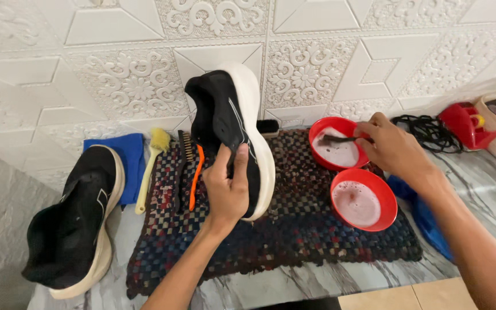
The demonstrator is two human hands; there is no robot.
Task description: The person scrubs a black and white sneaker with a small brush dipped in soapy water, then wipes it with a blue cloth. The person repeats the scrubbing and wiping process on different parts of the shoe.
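My left hand grips a black sneaker with a thick white sole, holding it upright on its heel over a dark woven mat. My right hand holds a small dark brush, its bristles dipped in the foamy liquid of the far red bowl. A second red bowl with foamy liquid sits just in front of it. The matching sneaker lies on its side at the left, off the mat.
A yellow brush, a wire brush and an orange-handled brush lie at the mat's left end beside a blue cloth. Black laces, a red container and another blue cloth lie right. An embossed white wall stands behind.
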